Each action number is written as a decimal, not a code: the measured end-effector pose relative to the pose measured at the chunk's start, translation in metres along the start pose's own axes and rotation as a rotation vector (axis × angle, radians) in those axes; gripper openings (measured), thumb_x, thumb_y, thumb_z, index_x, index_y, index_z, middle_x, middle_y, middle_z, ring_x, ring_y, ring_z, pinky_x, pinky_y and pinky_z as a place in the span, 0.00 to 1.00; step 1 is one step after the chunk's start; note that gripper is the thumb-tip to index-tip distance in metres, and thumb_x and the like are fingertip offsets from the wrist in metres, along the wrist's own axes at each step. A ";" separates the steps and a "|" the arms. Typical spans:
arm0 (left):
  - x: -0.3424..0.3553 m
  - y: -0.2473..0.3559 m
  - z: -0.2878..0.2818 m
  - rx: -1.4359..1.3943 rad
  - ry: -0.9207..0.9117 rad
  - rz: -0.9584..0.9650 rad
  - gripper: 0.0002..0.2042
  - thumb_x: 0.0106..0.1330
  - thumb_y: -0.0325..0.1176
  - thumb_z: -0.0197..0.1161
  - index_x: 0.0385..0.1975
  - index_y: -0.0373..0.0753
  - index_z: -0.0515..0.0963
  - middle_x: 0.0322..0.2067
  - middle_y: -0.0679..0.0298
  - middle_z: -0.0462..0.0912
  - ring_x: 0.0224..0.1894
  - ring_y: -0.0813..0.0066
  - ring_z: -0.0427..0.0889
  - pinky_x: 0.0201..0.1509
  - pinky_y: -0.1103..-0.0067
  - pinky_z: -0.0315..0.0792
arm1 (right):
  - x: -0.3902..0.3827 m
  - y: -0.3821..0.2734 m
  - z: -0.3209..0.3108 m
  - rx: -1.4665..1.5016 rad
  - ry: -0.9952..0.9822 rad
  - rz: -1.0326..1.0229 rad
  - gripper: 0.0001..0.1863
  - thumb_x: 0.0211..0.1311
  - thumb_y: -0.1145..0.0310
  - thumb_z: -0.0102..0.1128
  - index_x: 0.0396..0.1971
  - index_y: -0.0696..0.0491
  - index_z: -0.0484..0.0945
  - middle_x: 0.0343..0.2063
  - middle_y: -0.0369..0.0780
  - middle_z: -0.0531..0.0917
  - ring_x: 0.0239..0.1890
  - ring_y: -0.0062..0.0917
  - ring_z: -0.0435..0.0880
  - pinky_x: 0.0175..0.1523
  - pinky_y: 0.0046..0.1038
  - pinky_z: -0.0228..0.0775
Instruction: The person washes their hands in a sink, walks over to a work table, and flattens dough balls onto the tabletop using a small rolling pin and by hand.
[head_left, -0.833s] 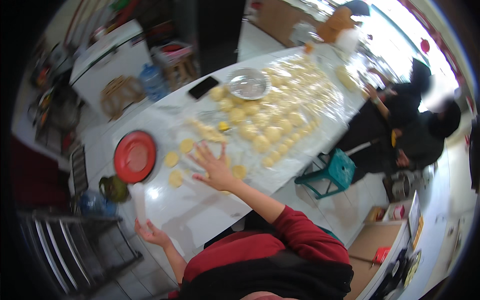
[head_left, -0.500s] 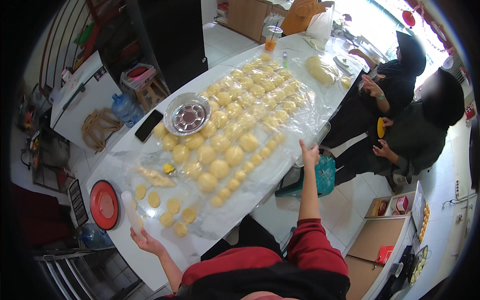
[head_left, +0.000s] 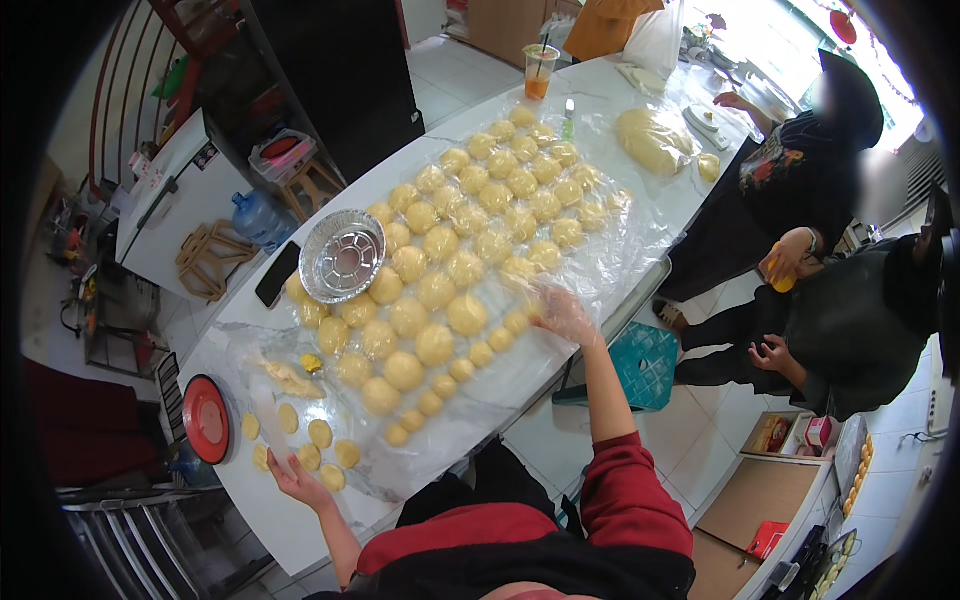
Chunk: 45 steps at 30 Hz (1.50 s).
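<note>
My left hand grips the near end of a pale rolling pin at the table's left end. Flattened dough rounds lie beside the pin. My right hand has its fingers at the clear plastic sheet, apparently under its edge, by the end of a row of small dough balls. The plastic and blur hide whether the fingers hold anything. Rows of larger dough balls spread across the table, many beneath the plastic. A big dough lump sits at the far right under plastic.
On the table are a foil pan, a phone, a red plate, a yellow piece and a cup of orange drink. A green stool stands by the near edge. Two people stand at right.
My right hand has moved left and inward from the table edge to the plastic by the small dough balls. My left hand keeps the rolling pin. The people at right have shifted.
</note>
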<state>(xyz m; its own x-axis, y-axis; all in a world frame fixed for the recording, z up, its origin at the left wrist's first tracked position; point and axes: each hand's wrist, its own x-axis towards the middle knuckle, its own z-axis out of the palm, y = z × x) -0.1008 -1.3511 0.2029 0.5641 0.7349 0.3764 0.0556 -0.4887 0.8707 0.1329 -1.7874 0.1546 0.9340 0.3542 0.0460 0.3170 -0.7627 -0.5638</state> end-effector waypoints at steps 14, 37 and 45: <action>0.029 -0.064 -0.103 -0.148 0.081 -0.074 0.19 0.61 0.33 0.53 0.48 0.29 0.62 0.46 0.59 0.66 0.48 0.72 0.66 0.53 0.79 0.58 | -0.003 0.044 0.030 0.626 0.126 0.401 0.18 0.52 0.65 0.53 0.41 0.60 0.68 0.34 0.39 0.75 0.33 0.27 0.76 0.39 0.29 0.72; 0.050 -0.173 -0.323 0.167 0.161 -0.114 0.14 0.53 0.29 0.59 0.40 0.34 0.72 0.38 0.58 0.73 0.42 0.65 0.71 0.48 0.75 0.63 | -0.117 -0.491 0.308 0.469 -0.847 -0.188 0.27 0.43 0.72 0.59 0.49 0.48 0.66 0.36 0.42 0.74 0.40 0.26 0.72 0.46 0.31 0.62; 0.012 -0.136 -0.292 0.448 -0.246 0.053 0.15 0.46 0.31 0.62 0.37 0.42 0.73 0.35 0.65 0.74 0.39 0.65 0.70 0.45 0.71 0.59 | -0.142 -0.527 0.260 -0.084 0.135 -0.634 0.20 0.40 0.63 0.63 0.39 0.45 0.74 0.44 0.36 0.71 0.47 0.34 0.63 0.52 0.41 0.47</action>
<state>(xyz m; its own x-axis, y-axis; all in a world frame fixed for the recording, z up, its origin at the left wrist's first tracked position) -0.3416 -1.1385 0.1814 0.7500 0.5974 0.2840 0.3385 -0.7155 0.6111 -0.2093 -1.2951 0.2304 0.5727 0.6820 0.4548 0.8197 -0.4703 -0.3271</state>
